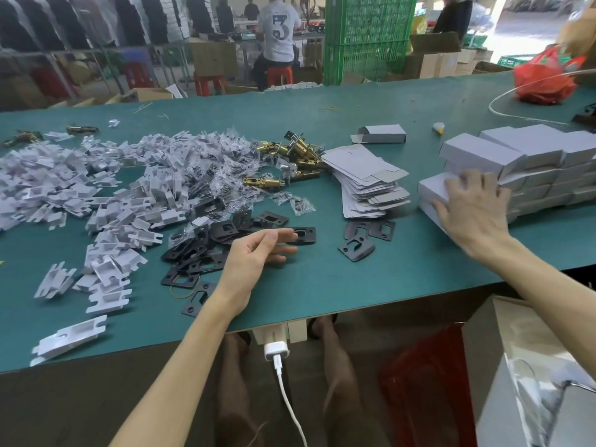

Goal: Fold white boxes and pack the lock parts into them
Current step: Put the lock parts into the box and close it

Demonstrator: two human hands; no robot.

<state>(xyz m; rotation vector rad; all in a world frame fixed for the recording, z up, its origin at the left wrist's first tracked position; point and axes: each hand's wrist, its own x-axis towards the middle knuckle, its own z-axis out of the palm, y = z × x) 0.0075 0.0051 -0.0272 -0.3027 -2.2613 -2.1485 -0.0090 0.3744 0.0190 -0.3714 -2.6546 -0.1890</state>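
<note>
My right hand lies flat with spread fingers on a folded white box at the front of the stack of folded white boxes on the right. My left hand hovers palm-up with relaxed fingers over the black strike plates, holding nothing. Flat unfolded box blanks lie in a pile at centre. Brass latch bolts lie behind them. One half-folded box sits farther back.
A large heap of white plastic inserts and bagged screws covers the left of the green table. A red bag and a clear tube lie at far right. A charger hangs below the table's front edge.
</note>
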